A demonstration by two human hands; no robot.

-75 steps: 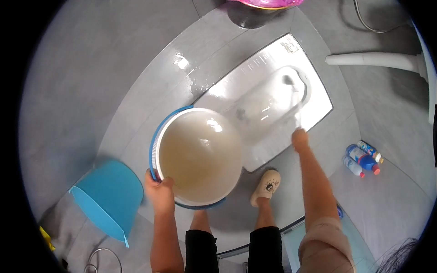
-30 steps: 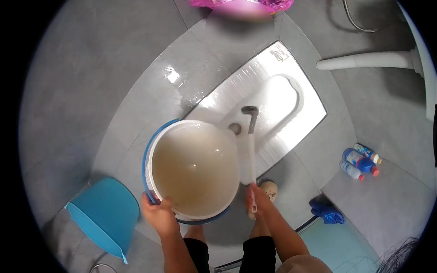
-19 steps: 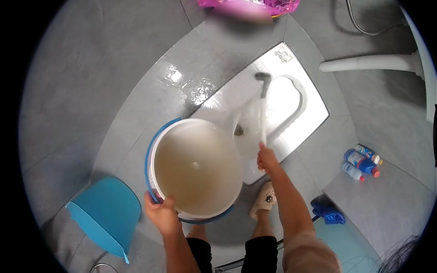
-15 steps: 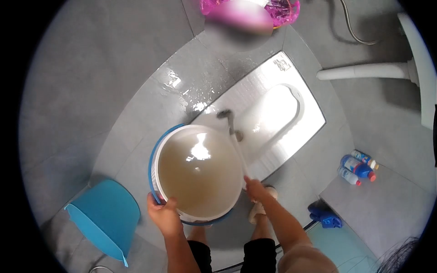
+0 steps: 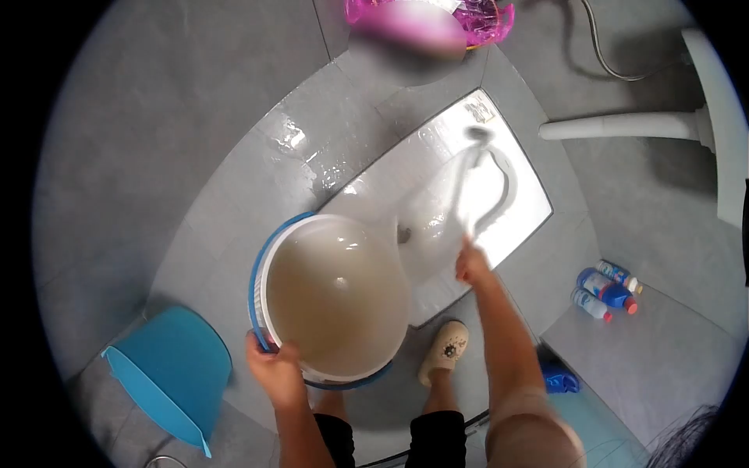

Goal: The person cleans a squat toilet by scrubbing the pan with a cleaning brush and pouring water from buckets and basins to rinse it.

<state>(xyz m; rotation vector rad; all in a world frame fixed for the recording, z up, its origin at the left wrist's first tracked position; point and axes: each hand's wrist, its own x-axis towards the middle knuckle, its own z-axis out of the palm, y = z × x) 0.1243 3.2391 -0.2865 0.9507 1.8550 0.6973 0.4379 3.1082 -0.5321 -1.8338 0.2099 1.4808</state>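
A round white bucket (image 5: 269,300) with a blue rim or handle holds cloudy, brownish water. My left hand (image 5: 275,366) grips its lower left edge. My right hand (image 5: 470,264) is closed round the end of a blurred long-handled brush (image 5: 462,187), whose dark head is near the far end of the white squat toilet (image 5: 437,288). The bucket overlaps the toilet's near left part. A small dark drain opening shows just right of the bucket.
A tilted blue bin (image 5: 172,370) stands at the lower left. Several bottles (image 5: 605,288) lie on a ledge at the right, near blue slippers (image 5: 560,380). A white pipe (image 5: 620,125) juts from the right. Pink plastic (image 5: 488,22) is at the top. Wet floor shines left of the toilet.
My right hand has moved up and right, away from the bucket's side, with the brush swung over the toilet's far part. My left hand stays on the bucket.
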